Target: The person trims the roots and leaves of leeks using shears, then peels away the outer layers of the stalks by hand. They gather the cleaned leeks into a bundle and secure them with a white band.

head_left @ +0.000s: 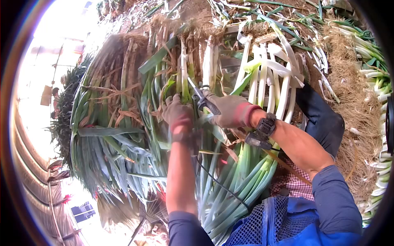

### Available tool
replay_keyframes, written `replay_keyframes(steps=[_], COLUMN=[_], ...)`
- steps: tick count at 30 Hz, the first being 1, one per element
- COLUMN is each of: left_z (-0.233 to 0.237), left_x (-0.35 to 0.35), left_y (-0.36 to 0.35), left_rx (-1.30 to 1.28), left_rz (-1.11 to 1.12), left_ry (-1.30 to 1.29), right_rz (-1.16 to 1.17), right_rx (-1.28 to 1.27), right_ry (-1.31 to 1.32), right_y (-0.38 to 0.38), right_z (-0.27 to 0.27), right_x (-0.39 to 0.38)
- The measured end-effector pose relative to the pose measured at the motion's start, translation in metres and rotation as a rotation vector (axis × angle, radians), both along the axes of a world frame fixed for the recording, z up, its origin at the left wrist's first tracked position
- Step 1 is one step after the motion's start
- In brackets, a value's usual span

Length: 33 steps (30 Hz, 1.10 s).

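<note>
My left hand (177, 115), in a grey and red work glove, grips a green onion stalk (183, 78) near its pale lower part. My right hand (230, 110), gloved the same way, holds a thin metal tool (202, 96) with a dark handle, its tip pointing up-left at the stalk just above my left hand. A cable (217, 182) runs down from the hands across my lap. Long green leaves (242, 176) of the stalks lie over my lap.
A big pile of untrimmed green onions (111, 119) with dry leaves lies to the left. Cleaned white stalks (266, 78) are laid in a row behind my right hand. More stalks (373, 69) and heaps of rooty trimmings (349, 106) fill the right side.
</note>
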<state>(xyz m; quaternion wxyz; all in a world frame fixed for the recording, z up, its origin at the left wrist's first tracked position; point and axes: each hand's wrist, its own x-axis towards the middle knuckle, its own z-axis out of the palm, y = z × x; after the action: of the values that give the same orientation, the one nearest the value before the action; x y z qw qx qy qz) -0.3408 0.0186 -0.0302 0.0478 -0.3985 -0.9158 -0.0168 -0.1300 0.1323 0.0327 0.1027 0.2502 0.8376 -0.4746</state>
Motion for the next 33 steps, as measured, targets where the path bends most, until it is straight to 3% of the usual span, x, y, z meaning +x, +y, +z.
replay_keyframes(steps=[5,9,11,17,19,22,25,26,31,33], left_z=[0.013,0.016,0.017,0.034,0.005,-0.005,0.022,0.011,0.087,0.121], left_x=[-0.015,-0.001,0.005,0.029,0.017,0.017,0.026,0.015,0.028,0.054], left_y=[0.023,0.018,0.004,-0.043,-0.065,-0.085,-0.089,-0.097,-0.085,-0.076], left_rx=[-0.212,-0.184,-0.146,-0.094,-0.108,-0.034,0.010,0.102,0.005,0.028], left_rz=[-0.001,0.083,0.034,0.096,0.065,-0.041,0.033,0.017,0.002,-0.030], left_ry=[-0.273,-0.460,-0.407,-0.629,-0.594,-0.544,-0.743,-0.862,-0.962,-1.167], right_rz=[0.086,-0.100,-0.094,-0.160,-0.141,-0.129,-0.010,0.005,0.193,0.067], right_rx=[0.028,0.090,0.110,0.170,0.224,0.079,0.141,0.075,-0.015,0.059], right_ry=[-0.057,0.000,-0.021,-0.015,-0.029,0.007,-0.055,-0.087,-0.020,-0.034], right_y=[0.000,0.016,0.026,0.035,0.033,0.019,0.000,-0.004,-0.037,-0.036], right_z=[0.004,-0.017,-0.009,-0.023,-0.032,-0.006,0.002,-0.005,0.012,0.022], right_x=[-0.002,-0.020,-0.030,-0.051,-0.047,-0.019,0.013,0.025,0.122,0.152])
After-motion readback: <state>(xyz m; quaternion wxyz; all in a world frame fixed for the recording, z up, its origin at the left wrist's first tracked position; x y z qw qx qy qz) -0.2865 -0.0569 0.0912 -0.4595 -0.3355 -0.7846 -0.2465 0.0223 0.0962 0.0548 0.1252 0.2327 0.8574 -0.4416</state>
